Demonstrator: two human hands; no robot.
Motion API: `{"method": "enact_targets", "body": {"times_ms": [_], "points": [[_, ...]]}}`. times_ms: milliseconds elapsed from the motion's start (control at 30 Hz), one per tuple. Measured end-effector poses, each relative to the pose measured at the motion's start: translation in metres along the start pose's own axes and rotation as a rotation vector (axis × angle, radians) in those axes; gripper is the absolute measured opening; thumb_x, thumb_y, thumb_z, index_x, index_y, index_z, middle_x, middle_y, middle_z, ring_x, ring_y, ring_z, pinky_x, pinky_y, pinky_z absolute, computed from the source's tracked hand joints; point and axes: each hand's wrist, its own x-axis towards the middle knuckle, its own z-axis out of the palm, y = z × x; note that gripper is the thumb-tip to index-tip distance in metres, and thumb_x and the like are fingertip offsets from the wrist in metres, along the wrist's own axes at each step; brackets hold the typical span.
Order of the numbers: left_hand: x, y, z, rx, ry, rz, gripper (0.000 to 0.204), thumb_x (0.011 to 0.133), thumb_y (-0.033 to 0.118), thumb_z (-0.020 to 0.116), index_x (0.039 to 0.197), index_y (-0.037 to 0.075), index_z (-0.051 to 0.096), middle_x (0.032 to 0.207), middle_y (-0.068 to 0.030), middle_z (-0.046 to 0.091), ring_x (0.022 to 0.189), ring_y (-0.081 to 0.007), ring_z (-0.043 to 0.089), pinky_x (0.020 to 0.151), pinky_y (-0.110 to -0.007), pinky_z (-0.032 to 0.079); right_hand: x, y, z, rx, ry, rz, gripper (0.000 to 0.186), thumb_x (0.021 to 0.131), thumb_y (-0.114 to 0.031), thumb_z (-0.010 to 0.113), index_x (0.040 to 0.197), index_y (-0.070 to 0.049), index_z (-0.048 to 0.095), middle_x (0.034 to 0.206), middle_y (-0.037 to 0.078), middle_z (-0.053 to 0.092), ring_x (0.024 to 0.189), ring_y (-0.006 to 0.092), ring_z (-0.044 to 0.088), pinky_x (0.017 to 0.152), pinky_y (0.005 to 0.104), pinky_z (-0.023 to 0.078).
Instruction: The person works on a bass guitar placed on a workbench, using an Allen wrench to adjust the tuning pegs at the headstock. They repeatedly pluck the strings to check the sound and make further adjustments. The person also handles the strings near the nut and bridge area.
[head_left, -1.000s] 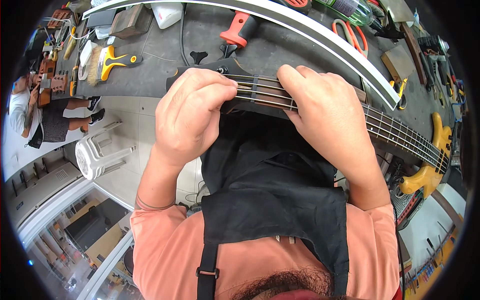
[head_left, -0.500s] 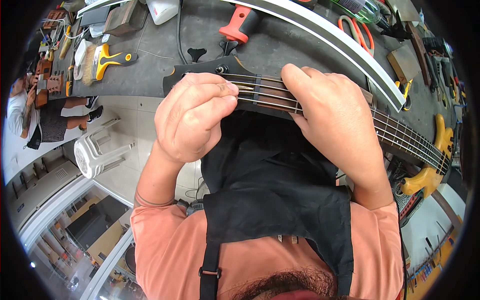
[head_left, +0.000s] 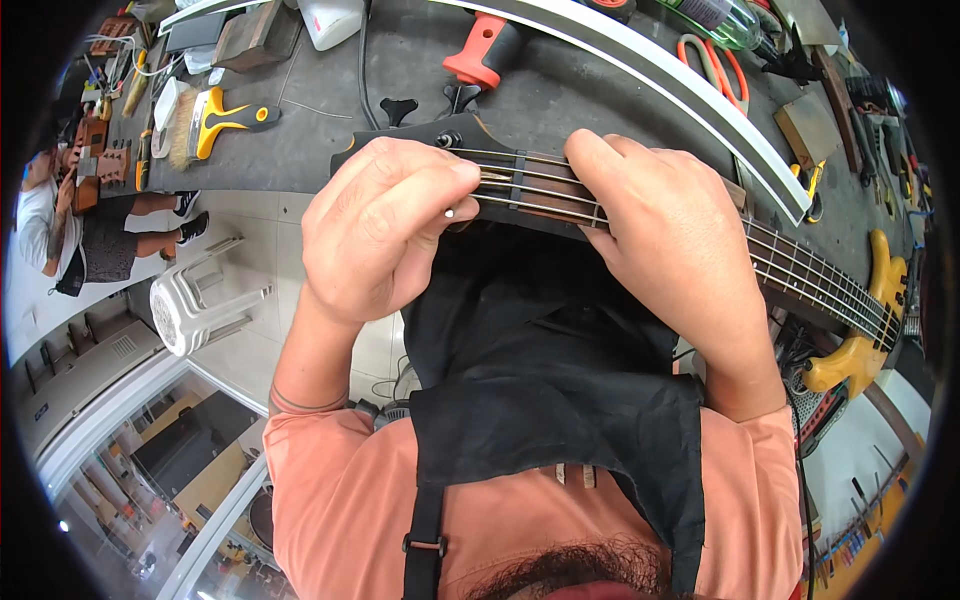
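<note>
A bass guitar lies across in front of me, its black headstock (head_left: 347, 150) at the left and its yellow wooden body (head_left: 862, 350) at the far right. My left hand (head_left: 375, 230) is closed over the headstock, fingers curled beside the nut (head_left: 516, 180). A small pale tip pokes out between its fingers; what it belongs to is hidden. My right hand (head_left: 670, 220) wraps round the neck just past the nut, thumb on the near side. Metal strings (head_left: 800, 265) run along the fingerboard. Black tuning keys (head_left: 400, 108) stick out beyond the headstock's far edge.
On the dark workbench (head_left: 310, 130) lie a yellow-handled brush (head_left: 230, 120), a red-and-black tool (head_left: 480, 50), orange-handled scissors (head_left: 715, 70) and a wooden block (head_left: 808, 128). A white curved strip (head_left: 650, 65) crosses behind the neck. At left are a white stool (head_left: 190, 310) and another person (head_left: 95, 230).
My left hand's fingers have shifted at the headstock, and a pale tip now shows between them. My right hand has stayed on the neck.
</note>
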Motion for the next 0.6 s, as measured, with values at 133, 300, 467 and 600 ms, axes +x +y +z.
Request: {"method": "enact_targets", "body": {"times_ms": [133, 300, 467, 600], "points": [[0.0, 0.005, 0.0, 0.064, -0.025, -0.022, 0.024, 0.098, -0.011, 0.08, 0.12, -0.004, 0.073, 0.099, -0.0173, 0.082, 0.085, -0.0299, 0.079, 0.079, -0.04, 0.064, 0.0, -0.001, 0.001, -0.022, -0.016, 0.013, 0.026, 0.087, -0.003, 0.078, 0.104, -0.004, 0.059, 0.09, 0.019, 0.072, 0.083, 0.0428, 0.076, 0.075, 0.0521, 0.062], [0.014, 0.017, 0.001, 0.101, -0.035, -0.201, 0.018, 0.097, -0.01, 0.081, 0.115, -0.006, 0.076, 0.096, -0.0159, 0.081, 0.084, -0.0266, 0.076, 0.077, -0.035, 0.06, 0.0, -0.002, 0.0, -0.035, -0.006, 0.009, 0.028, 0.085, -0.004, 0.08, 0.104, -0.004, 0.059, 0.09, 0.019, 0.072, 0.083, 0.0429, 0.076, 0.076, 0.0513, 0.062], [0.02, 0.017, -0.003, 0.074, -0.034, -0.201, 0.007, 0.104, -0.006, 0.077, 0.11, -0.007, 0.077, 0.095, -0.0147, 0.08, 0.084, -0.0218, 0.075, 0.074, -0.03, 0.058, 0.0, -0.002, 0.001, -0.028, -0.02, 0.028, 0.031, 0.084, -0.006, 0.083, 0.105, -0.004, 0.06, 0.092, 0.018, 0.074, 0.085, 0.0422, 0.077, 0.077, 0.0506, 0.062], [0.025, 0.025, -0.004, 0.101, -0.089, -0.352, 0.007, 0.109, -0.002, 0.072, 0.11, -0.007, 0.077, 0.095, -0.0124, 0.078, 0.08, -0.0169, 0.073, 0.072, -0.028, 0.057, 0.0, -0.002, 0.0, -0.032, -0.031, 0.032, 0.032, 0.084, -0.007, 0.085, 0.105, -0.004, 0.06, 0.092, 0.017, 0.074, 0.085, 0.0413, 0.077, 0.078, 0.0501, 0.062]]}}
